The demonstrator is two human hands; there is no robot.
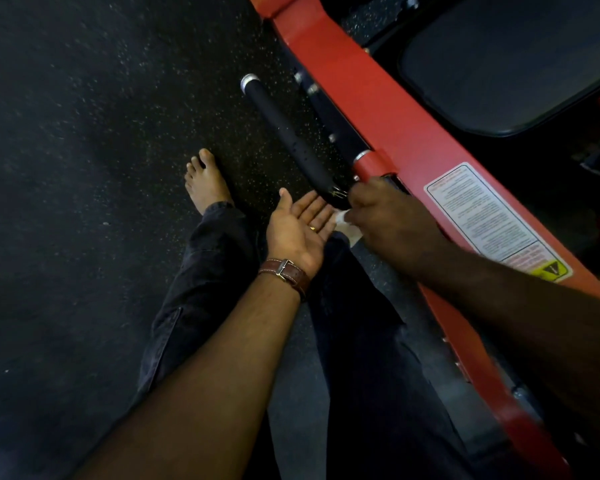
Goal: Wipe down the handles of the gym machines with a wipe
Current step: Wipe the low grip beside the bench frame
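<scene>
A black padded handle point(288, 129) with a silver end cap sticks out from the red machine frame point(361, 95) toward the upper left. My right hand point(392, 216) sits at the handle's near end, fingers curled round a white wipe point(347, 225) that pokes out below them. My left hand point(300, 230) lies palm up just left of the wipe, fingers straight, with a ring on one finger and a brown strap watch on the wrist. It holds nothing.
A black seat pad point(513, 60) sits at the upper right behind the red frame. A white warning label point(489, 216) is stuck on the frame. Dark speckled rubber floor point(84, 168) fills the left. My bare foot point(205, 181) and dark trousers are below the handle.
</scene>
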